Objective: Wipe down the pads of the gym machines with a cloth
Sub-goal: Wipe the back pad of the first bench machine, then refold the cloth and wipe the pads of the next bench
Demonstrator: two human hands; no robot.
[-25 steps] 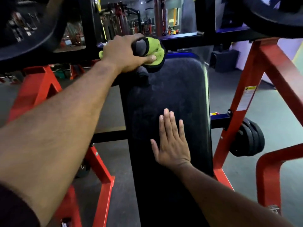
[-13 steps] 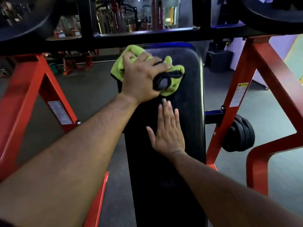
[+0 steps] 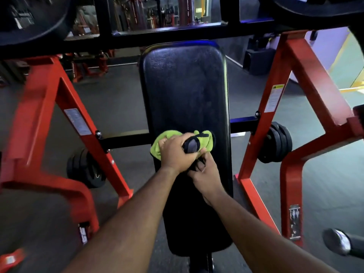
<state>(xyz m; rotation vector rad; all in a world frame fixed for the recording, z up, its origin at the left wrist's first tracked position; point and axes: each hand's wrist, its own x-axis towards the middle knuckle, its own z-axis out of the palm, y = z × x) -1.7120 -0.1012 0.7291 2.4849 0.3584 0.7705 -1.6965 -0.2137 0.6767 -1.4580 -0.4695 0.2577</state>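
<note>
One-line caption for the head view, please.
Left hand grips a green cloth on the black bench pad, right hand pinching its edge, between red frame posts.

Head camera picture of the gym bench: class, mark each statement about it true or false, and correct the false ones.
1. The left hand grips a green cloth. True.
2. The cloth lies on the floor beside the bench. False: it is pressed on the black pad, about halfway along it.
3. The right hand lies flat with straight fingers near the top of the pad. False: its fingers are curled at the dark part of the cloth, right next to the left hand.
4. The frame on both sides of the pad is red. True.
5. Black weight plates hang on the frame to the right of the pad. True.
</note>
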